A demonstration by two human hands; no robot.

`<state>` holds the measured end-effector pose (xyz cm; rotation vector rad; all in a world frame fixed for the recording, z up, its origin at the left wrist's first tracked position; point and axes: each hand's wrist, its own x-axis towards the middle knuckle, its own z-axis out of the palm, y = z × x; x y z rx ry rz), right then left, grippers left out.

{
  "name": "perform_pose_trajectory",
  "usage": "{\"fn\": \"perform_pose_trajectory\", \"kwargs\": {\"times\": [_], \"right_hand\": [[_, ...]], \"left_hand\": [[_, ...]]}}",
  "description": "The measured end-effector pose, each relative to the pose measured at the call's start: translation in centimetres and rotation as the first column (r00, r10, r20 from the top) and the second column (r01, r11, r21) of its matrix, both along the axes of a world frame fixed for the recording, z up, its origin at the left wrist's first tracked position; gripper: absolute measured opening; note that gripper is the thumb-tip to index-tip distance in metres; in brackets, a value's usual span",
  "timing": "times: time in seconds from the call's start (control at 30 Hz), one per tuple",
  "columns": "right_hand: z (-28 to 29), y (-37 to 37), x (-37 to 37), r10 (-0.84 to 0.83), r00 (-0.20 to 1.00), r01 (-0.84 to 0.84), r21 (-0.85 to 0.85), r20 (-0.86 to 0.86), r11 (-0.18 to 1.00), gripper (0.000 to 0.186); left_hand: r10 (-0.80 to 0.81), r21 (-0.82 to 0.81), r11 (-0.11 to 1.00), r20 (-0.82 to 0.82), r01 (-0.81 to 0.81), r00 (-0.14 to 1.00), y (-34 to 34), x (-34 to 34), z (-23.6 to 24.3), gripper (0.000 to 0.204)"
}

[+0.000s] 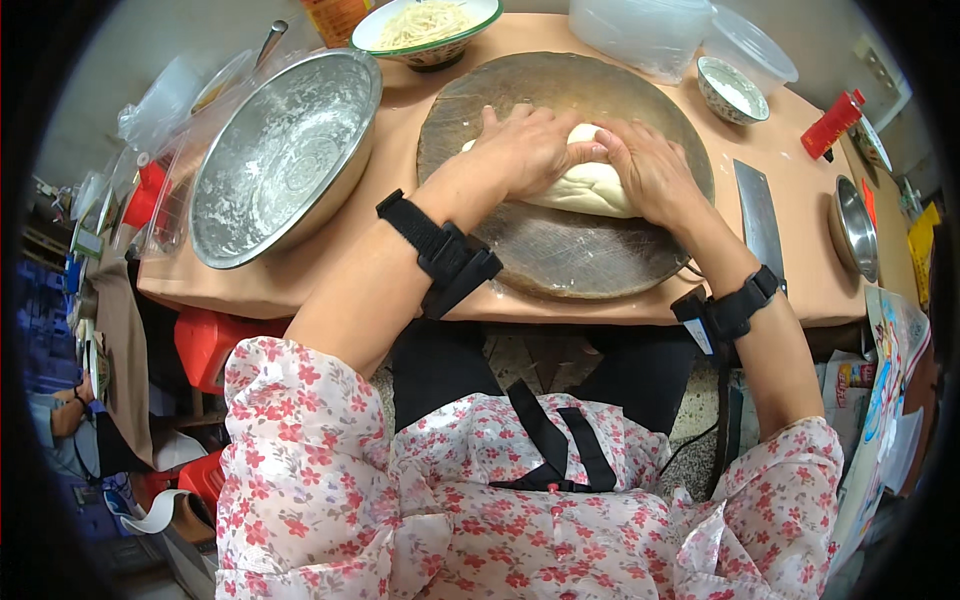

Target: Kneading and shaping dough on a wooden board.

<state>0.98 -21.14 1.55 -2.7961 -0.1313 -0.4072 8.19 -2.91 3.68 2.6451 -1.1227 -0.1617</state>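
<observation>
In the head view, both hands are on a lump of pale dough (588,192) that lies on a round wooden board (600,265) on the worktop (375,240). The left hand (535,150) covers the dough's left part with its fingers spread, and the right hand (650,165) is curved over its right end. The hands are close together, thumbs meeting or nearly meeting above the dough; whether the thumbs touch, I cannot tell. The dough bulges out below them, toward the person.

Left of the board stands a large metal bowl (285,160), tilted, its inside smeared and dusted with white, like flour. A metal handle (271,42) sticks up behind it; the lower end is hidden. Beyond the board's upper left edge, a wide green-rimmed bowl (385,42) holds a heap of thin, pale yellow shreds (428,22).

Behind the board on the right are a clear plastic box (635,40) and a clear round tub (755,48); what they hold is unclear. Just in front of the tub, a small patterned bowl (722,108) contains white powder (738,92). A cleaver (760,215) lies right of the board. Farther right are a red bottle (832,125) and a small steel bowl (853,230), tilted near the edge.
</observation>
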Motion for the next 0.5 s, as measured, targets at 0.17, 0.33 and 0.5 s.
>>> {"fn": "perform_pose_trajectory", "kwargs": {"times": [0.17, 0.33, 0.5], "right_hand": [[0.5, 0.1, 0.3, 0.017, 0.996, -0.010, 0.076, -0.093, 0.997, 0.048], [-0.1, 0.6, -2.0, 0.073, 0.997, -0.071, 0.083, -0.010, 0.994, 0.042], [-0.4, 1.8, -7.3, 0.164, 0.947, -0.172, 0.004, 0.278, 0.985, 0.038]], "left_hand": [[0.031, -0.003, 1.000, -0.018, -0.031, 0.999, -0.2, -0.1, 0.3, 0.072], [-0.007, -0.078, 0.997, 0.099, 0.015, 0.995, 1.4, -3.0, -0.3, 0.064], [-0.046, -0.336, 0.918, 0.437, 0.211, 0.898, 4.1, -6.9, -3.0, 0.047]]}}
